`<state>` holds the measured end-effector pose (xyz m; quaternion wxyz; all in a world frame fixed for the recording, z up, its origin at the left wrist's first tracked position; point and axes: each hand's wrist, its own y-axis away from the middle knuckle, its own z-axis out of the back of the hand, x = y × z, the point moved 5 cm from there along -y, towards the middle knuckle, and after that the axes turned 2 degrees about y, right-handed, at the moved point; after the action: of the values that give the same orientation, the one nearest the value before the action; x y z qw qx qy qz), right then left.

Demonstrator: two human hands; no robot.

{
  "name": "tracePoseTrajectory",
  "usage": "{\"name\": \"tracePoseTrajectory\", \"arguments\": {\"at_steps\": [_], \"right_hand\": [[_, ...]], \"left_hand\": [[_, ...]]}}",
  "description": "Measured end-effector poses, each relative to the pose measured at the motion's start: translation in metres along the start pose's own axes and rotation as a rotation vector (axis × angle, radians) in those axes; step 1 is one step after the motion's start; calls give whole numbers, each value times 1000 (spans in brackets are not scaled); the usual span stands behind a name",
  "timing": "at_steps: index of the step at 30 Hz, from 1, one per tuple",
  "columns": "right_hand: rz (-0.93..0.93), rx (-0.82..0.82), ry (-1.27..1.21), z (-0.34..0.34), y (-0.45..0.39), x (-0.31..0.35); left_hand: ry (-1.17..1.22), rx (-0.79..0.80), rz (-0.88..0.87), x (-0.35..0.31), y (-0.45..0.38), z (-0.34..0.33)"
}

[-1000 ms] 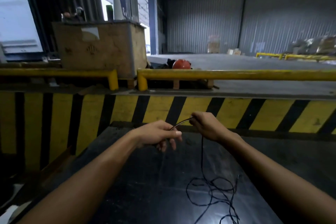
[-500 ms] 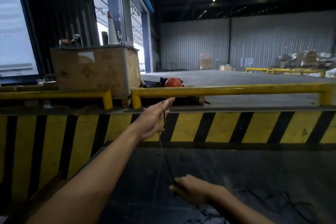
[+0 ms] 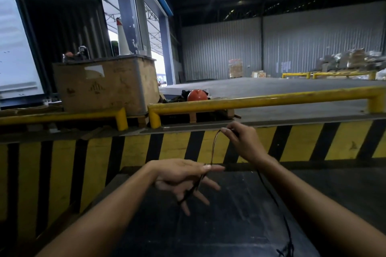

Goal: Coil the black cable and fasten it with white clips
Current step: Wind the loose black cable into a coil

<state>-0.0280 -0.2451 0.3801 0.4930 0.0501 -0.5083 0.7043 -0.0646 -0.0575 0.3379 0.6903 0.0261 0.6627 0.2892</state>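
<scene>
Two hands share the black cable (image 3: 214, 148), and each has its own job. Your left hand (image 3: 183, 179) is spread, fingers fanned and loose, with strands of cable draped across them and only lightly pinched near the thumb; held that way it serves as the form the loops gather on. Your right hand (image 3: 243, 144), higher and farther out, is pinched closed on the cable, holding a short run up so it arcs down to the left fingers, which looks like the feed for the next turn. From under your right wrist the loose length trails back toward you over the dark desk (image 3: 229, 225), ending in a tangle (image 3: 286, 249) below your right forearm, so most of the coiling seems ahead of you. No white clips are visible. Beyond your hands stands the striped yellow-and-black barrier (image 3: 133, 150).
</scene>
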Motion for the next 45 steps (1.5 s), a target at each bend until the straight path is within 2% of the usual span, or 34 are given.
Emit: {"name": "tracePoseTrajectory", "arguments": {"at_steps": [2,4,7,9,11,13,15,17,18,20,23,26,29,32,35,37,39,40,42,45], "right_hand": [[-90,105,-126,-25,14,-10],[-133,384,-158,-63,43,-16],[-107,684,-66,-105,82,-14],[-124,831,-87,-110,95,-15],[-167,885,-73,-95,92,-22],[-201,811,-52,-67,72,-30],[-179,714,-30,-38,45,-35],[-119,633,28,-14,21,-36],[-87,591,78,-6,12,-36],[-26,482,147,3,-2,-34],[1,327,119,4,-7,-33],[-146,283,-84,-14,11,-45],[-262,423,-158,-59,50,-56],[-254,578,-58,-91,85,-62],[-234,671,72,-87,89,-72],[-240,664,129,-72,78,-75],[-205,685,186,-59,61,-71],[-175,688,223,-53,51,-66],[-136,647,275,-38,31,-56],[-82,541,319,-8,5,-40]], "left_hand": [[143,43,-198,-20,-8,-3],[245,-41,-416,-45,-12,8],[289,-356,-620,-70,-10,40],[235,-598,-659,-70,-5,62],[0,-842,-604,-60,3,82],[-388,-949,-446,-47,6,95],[-666,-860,-148,-27,-3,97],[-790,-666,142,-8,-15,81],[-807,-561,215,-3,-20,71],[-625,-318,225,1,-27,47],[-11,42,19,-10,-29,17],[354,117,-342,-40,-27,13],[521,-48,-630,-68,-29,27],[566,-359,-819,-81,-26,55],[475,-680,-912,-74,-14,84],[248,-927,-893,-66,-4,95],[-139,-1164,-816,-60,2,100],[-324,-1231,-751,-57,0,102],[-594,-1190,-495,-48,-13,103],[-806,-881,48,-26,-33,93]]}}
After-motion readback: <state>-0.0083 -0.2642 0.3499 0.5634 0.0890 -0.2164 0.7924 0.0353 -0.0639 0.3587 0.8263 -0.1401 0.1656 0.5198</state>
